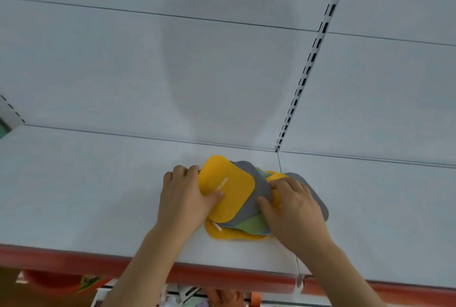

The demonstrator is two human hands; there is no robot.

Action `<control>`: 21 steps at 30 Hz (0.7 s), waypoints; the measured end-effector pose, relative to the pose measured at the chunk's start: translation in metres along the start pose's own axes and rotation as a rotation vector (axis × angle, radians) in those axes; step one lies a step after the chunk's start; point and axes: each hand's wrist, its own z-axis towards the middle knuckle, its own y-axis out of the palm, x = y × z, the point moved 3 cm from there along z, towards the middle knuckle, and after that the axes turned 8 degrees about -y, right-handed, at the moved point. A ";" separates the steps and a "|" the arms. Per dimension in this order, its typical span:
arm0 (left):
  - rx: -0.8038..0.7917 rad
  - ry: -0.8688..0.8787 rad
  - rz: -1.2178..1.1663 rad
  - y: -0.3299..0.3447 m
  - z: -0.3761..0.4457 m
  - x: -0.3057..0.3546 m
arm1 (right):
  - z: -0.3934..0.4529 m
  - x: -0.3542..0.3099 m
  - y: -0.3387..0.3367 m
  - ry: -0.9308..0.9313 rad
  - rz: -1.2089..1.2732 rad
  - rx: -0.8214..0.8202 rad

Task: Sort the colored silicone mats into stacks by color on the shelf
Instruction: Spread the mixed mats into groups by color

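A mixed pile of silicone mats lies on the white shelf (98, 195). On top is a yellow mat (230, 190) with white lettering. My left hand (183, 195) grips its left edge, thumb on top and fingers curled round the rim. Beneath it lies a grey mat (256, 183), then a green mat (251, 225), a thin blue edge and a yellow mat (229, 234) at the bottom. My right hand (293, 205) rests on the pile's right side, thumb touching the grey mat, and covers part of another grey mat (318, 198).
The shelf has a red front edge (74, 260). A white back panel (123, 72) rises behind it, with a slotted upright (306, 77) right of centre. A seam (287, 205) in the shelf runs under the pile. Goods on a lower shelf (61, 284) show below the red edge.
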 end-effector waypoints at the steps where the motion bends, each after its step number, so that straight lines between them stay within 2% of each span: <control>1: 0.011 0.002 -0.021 -0.002 0.002 -0.002 | 0.001 0.001 0.001 0.012 0.034 0.015; 4: 0.025 0.048 -0.078 -0.008 0.005 -0.005 | 0.002 0.000 0.003 0.012 0.098 0.068; 7: -0.107 0.100 -0.194 -0.013 0.008 -0.011 | 0.002 -0.001 0.006 -0.022 0.137 0.133; 9: -0.180 0.066 -0.296 -0.020 0.011 -0.020 | 0.001 -0.001 0.005 -0.023 0.188 0.186; 12: -0.202 -0.031 -0.445 -0.033 0.013 -0.030 | -0.002 -0.005 -0.006 0.066 0.380 0.261; 17: -0.268 -0.053 -0.603 -0.032 0.007 -0.026 | -0.010 0.010 -0.032 0.235 0.705 0.363; 21: -0.373 -0.090 -0.803 -0.027 -0.001 -0.008 | -0.021 0.036 -0.045 0.325 0.735 0.359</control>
